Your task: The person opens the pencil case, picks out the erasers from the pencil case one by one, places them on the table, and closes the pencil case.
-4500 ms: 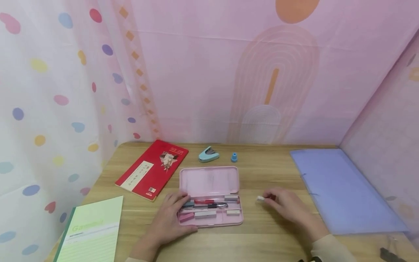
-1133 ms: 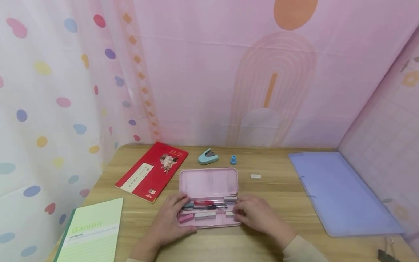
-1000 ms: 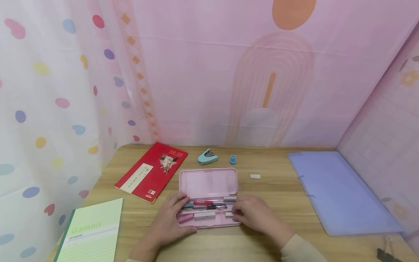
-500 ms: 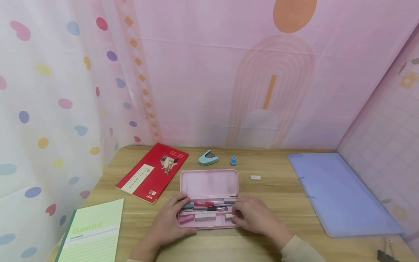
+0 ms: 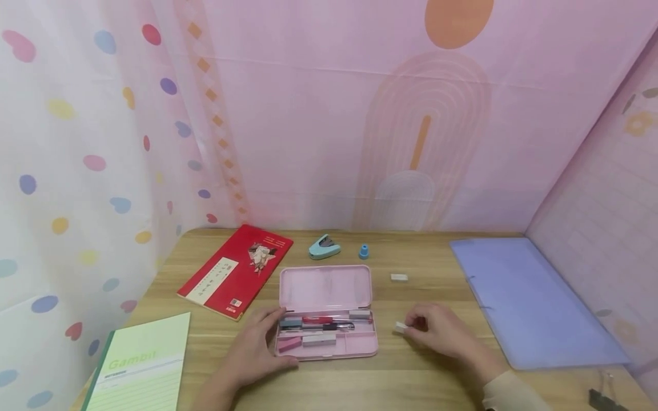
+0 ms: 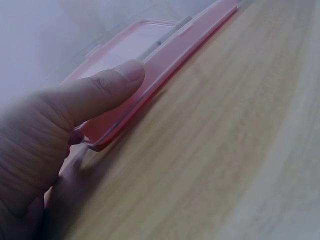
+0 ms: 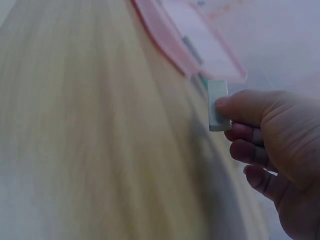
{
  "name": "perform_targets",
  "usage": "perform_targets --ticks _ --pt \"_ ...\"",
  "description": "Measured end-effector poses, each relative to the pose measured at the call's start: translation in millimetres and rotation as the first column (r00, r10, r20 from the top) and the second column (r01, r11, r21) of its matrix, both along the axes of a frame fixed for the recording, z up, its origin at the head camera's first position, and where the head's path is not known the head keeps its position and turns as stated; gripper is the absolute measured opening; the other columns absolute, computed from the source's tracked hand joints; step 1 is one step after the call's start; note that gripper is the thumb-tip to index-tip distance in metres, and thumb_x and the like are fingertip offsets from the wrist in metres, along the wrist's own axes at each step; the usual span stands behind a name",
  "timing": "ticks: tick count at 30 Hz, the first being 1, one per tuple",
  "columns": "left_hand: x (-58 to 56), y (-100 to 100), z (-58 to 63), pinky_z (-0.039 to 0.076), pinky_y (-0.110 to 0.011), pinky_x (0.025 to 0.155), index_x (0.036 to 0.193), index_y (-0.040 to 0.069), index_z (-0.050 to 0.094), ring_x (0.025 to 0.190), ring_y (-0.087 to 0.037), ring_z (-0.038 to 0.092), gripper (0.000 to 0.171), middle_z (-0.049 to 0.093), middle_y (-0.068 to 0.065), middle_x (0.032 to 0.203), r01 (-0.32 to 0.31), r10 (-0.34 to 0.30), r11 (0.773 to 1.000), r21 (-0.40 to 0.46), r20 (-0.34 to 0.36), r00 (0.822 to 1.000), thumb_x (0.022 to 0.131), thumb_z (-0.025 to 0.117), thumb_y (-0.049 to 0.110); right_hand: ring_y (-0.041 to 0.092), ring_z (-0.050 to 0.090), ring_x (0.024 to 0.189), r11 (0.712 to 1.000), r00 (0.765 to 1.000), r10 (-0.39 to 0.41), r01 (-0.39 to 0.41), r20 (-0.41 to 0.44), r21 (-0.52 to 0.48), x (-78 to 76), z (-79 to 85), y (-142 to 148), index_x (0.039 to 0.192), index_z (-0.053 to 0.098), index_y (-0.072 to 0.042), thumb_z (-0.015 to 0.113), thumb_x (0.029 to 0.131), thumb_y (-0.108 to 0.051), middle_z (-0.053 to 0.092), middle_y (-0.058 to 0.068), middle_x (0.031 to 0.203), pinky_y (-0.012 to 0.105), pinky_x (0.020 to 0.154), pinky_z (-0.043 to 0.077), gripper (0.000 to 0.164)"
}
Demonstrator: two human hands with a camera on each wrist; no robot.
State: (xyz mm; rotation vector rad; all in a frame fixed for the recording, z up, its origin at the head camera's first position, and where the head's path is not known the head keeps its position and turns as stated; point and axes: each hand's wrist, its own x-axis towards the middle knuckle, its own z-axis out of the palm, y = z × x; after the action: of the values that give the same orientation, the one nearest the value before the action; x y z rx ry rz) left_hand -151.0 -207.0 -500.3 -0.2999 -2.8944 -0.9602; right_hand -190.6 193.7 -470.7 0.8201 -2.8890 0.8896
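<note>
**Left hand point(image 5: 257, 346) braces the case point(image 5: 362, 343) while right hand point(image 5: 439, 328) pinches an eraser point(image 5: 400, 327)**

Nearest, at the lower right of the bench point(image 5: 354, 385), lies a clip point(image 5: 606, 401), cut by the frame; at the lower left, a green notebook point(image 5: 139, 365) lies flat. Left hand: the thumb rests along the near wall of the case and the fingers bend about its left end, a grip across the width that probably keeps so light a box from sliding. Right hand: thumb and fingers pinch the eraser, just right of the case and apart from it; much of the piece projects past the fingers, presumably for ease of placing. Whether it touches the bench cannot be told.

Within the case, a pink eraser point(image 5: 290, 343) and a white block point(image 5: 319, 340) occupy the near row. A red pen point(image 5: 317, 320) and a black pen point(image 5: 333, 327) lie lengthwise behind, apparently because the long compartment suits them; a grey block point(image 5: 359, 314) sits at that row's right end. The lid point(image 5: 326, 287) is folded away from the hands, exposing the contents.

Farther off, a second eraser point(image 5: 398, 278) lies right of the lid, seemingly within reach yet out of the way. A folder point(image 5: 540, 302) flanks the scene at right, a red book point(image 5: 236, 270) at left. Beyond the lid stand a stapler point(image 5: 325, 248) and a blue piece point(image 5: 364, 252), before a pink curtain point(image 5: 308, 114).
</note>
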Motion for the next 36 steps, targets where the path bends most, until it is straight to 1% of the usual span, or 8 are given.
perform_targets --ticks 5,9,14,16,23,29,34,36 --pt "1.5 -2.1 2.9 0.045 -0.048 0.098 0.141 0.023 0.049 0.124 -0.019 0.043 0.106 0.05 0.003 0.135 0.003 -0.004 1.0 0.023 0.04 0.999 0.051 0.084 0.065 0.0 0.053 0.071 1.0 1.0 -0.021 0.021 0.023 -0.022 -4.2 -9.7 6.5 0.084 0.067 -0.025 0.074 0.085 -0.022 0.059 -0.019 0.08 0.022 0.064 0.048 0.007" --pt "2.6 -1.4 2.5 0.046 -0.048 0.098 0.14 0.024 0.05 0.124 -0.018 0.044 0.103 0.05 0.005 0.135 0.005 -0.007 0.999 0.042 0.051 0.999 0.052 0.084 0.064 0.0 0.053 0.075 0.999 0.999 -0.032 0.032 0.008 -0.029 -4.4 -14.1 8.1 0.089 0.068 -0.024 0.073 0.085 -0.026 0.06 -0.018 0.086 0.023 0.066 0.049 0.008" --pt "2.4 -0.3 2.0 0.045 -0.047 0.098 0.136 0.024 0.055 0.122 -0.016 0.044 0.096 0.049 0.009 0.133 0.014 -0.015 0.998 0.055 0.026 1.0 0.054 0.084 0.063 0.002 0.053 0.078 0.999 1.0 -0.008 0.007 -0.021 -0.031 0.5 -15.8 10.1 0.096 0.067 -0.022 0.079 0.079 -0.03 0.059 -0.015 0.088 0.023 0.068 0.049 0.022" --pt "2.4 -0.5 2.3 0.045 -0.048 0.098 0.134 0.023 0.057 0.121 -0.016 0.044 0.093 0.049 0.009 0.132 0.017 -0.018 0.998 0.06 0.009 1.0 0.054 0.085 0.062 0.002 0.053 0.079 0.999 1.0 -0.003 0.002 -0.026 -0.035 2.3 -15.6 10.1 0.098 0.067 -0.022 0.08 0.078 -0.03 0.059 -0.015 0.089 0.023 0.069 0.05 0.025" --pt "2.2 -1.5 1.0 0.044 -0.048 0.099 0.133 0.023 0.058 0.122 -0.017 0.044 0.092 0.05 0.009 0.131 0.019 -0.019 0.998 0.063 -0.007 1.0 0.054 0.085 0.061 0.001 0.054 0.079 0.999 1.0 -0.029 0.029 -0.003 -0.04 4.0 -15.1 7.4 0.097 0.068 -0.024 0.077 0.082 -0.021 0.06 -0.016 0.091 0.023 0.069 0.05 0.017" --pt "2.0 -1.1 -0.9 0.044 -0.048 0.099 0.133 0.024 0.057 0.122 -0.016 0.044 0.092 0.049 0.01 0.132 0.017 -0.017 0.997 0.076 -0.002 1.0 0.054 0.085 0.062 0.002 0.054 0.081 0.998 0.999 -0.03 0.029 -0.016 -0.056 5.3 -16.2 7.6 0.096 0.069 -0.024 0.077 0.082 -0.017 0.06 -0.016 0.092 0.023 0.07 0.05 0.017" --pt "11.6 -2.8 3.7 0.046 -0.041 0.098 0.131 0.025 0.058 0.119 -0.008 0.046 0.087 0.05 0.016 0.127 -0.012 0.01 0.991 0.13 0.014 1.0 0.056 0.085 0.06 0.002 0.055 0.08 0.997 1.0 -0.027 0.026 -0.012 -0.073 6.9 -18.9 8.1 0.095 0.069 -0.023 0.077 0.082 -0.014 0.061 -0.015 0.092 0.023 0.07 0.051 0.018" --pt "16.9 -2.8 5.8 0.049 -0.037 0.096 0.127 0.025 0.061 0.114 -0.005 0.048 0.081 0.051 0.017 0.122 -0.027 0.026 0.988 0.151 0.005 1.0 0.057 0.087 0.056 0.002 0.055 0.08 0.996 0.999 -0.032 0.031 -0.01 -0.081 6.6 -19.0 9.2 0.096 0.069 -0.022 0.076 0.082 -0.013 0.061 -0.015 0.092 0.023 0.07 0.051 0.018"
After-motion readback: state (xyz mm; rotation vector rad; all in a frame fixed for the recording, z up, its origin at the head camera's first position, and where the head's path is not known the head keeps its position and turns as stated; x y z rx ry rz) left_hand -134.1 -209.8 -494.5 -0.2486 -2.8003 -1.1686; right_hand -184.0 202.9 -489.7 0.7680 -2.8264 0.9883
